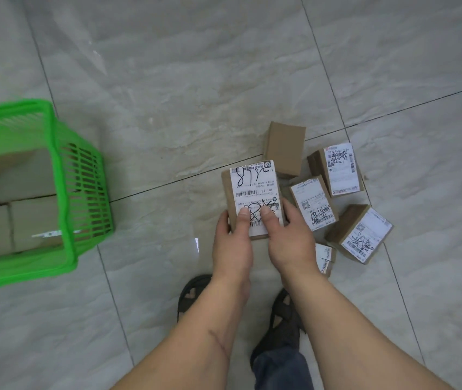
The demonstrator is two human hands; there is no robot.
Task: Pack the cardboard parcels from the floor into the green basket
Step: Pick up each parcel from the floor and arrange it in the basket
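A cardboard parcel (pixel 252 187) with a white shipping label and black scribbles is held above the floor by both hands. My left hand (pixel 232 243) grips its near left corner, thumb on the label. My right hand (pixel 288 237) grips the near right corner, thumb also on the label. The green basket (pixel 63 164) stands at the left, with several plain cardboard parcels (pixel 27 220) packed inside. Several more parcels lie on the floor at the right: a plain one (pixel 284 147), labelled ones (pixel 339 170), (pixel 315 204), (pixel 362 235), and one (pixel 325 257) partly hidden behind my right wrist.
The floor is glossy grey marble-look tile (pixel 182 94) with dark grout lines. My feet in dark sandals (pixel 193 294) stand just below the hands. Bare tile lies between the basket and the parcel pile.
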